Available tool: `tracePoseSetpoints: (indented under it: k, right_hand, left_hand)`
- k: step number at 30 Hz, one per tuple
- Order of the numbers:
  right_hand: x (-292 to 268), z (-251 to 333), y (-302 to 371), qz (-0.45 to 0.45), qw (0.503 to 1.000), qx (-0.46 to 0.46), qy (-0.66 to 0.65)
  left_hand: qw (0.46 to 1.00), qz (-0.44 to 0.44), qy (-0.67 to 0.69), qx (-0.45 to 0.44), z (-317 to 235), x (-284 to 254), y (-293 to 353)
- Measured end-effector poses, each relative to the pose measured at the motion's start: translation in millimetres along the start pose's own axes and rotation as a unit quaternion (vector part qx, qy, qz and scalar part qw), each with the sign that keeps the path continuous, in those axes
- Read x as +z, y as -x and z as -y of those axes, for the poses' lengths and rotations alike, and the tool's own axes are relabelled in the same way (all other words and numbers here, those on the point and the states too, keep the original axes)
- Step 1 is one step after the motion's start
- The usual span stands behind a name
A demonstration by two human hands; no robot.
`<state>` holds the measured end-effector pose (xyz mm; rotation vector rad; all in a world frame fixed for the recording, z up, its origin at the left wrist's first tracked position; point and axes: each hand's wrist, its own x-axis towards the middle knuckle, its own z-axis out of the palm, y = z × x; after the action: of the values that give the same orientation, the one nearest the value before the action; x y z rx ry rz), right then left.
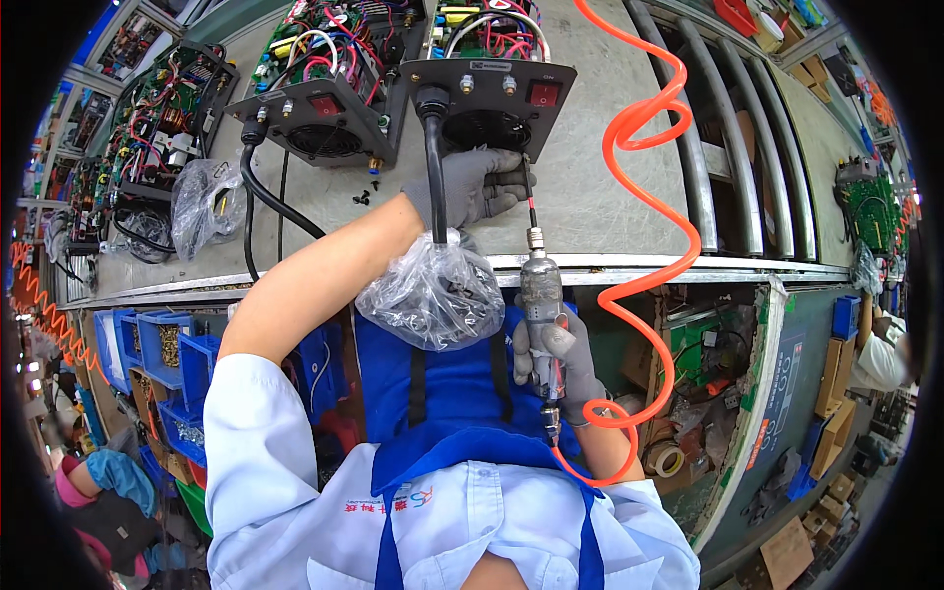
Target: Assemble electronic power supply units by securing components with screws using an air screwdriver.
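Note:
My right hand [570, 354], in a grey glove, is wrapped round a metal air screwdriver [542, 295]. The tool's thin bit [532, 211] points away from me, toward the lower right corner of a dark end panel [482, 88]. My left hand [477, 187], also gloved, is curled beside the bit under that panel; whatever its fingertips pinch is too small to make out. The panel carries a red switch [543, 93], a fan and a thick black power cord [433, 147]. The cord's end is bundled in a clear plastic bag [433, 295] hanging at the bench edge.
A second unit with an open circuit board and fan panel [324, 118] stands to the left. Several small black screws [364, 196] lie before it. An orange coiled air hose [678, 216] runs on the right, near metal rollers [733, 147]. Blue bins [162, 344] sit below left.

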<state>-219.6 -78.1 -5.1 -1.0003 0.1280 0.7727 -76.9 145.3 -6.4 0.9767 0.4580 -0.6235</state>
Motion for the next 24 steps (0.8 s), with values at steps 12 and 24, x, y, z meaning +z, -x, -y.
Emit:
tracePoseSetpoints:
  k: [12,24]
  right_hand:
    - [4.8,2.3,4.4,0.03,0.996,-0.013,-0.088]
    - [-1.3,0.8,2.8,-0.01,1.0,0.009,-0.007]
  left_hand:
    - [0.999,0.01,0.045,0.02,6.7,-3.4,-6.3]
    - [0.999,-0.004,0.045,0.014,5.8,3.0,-1.4]
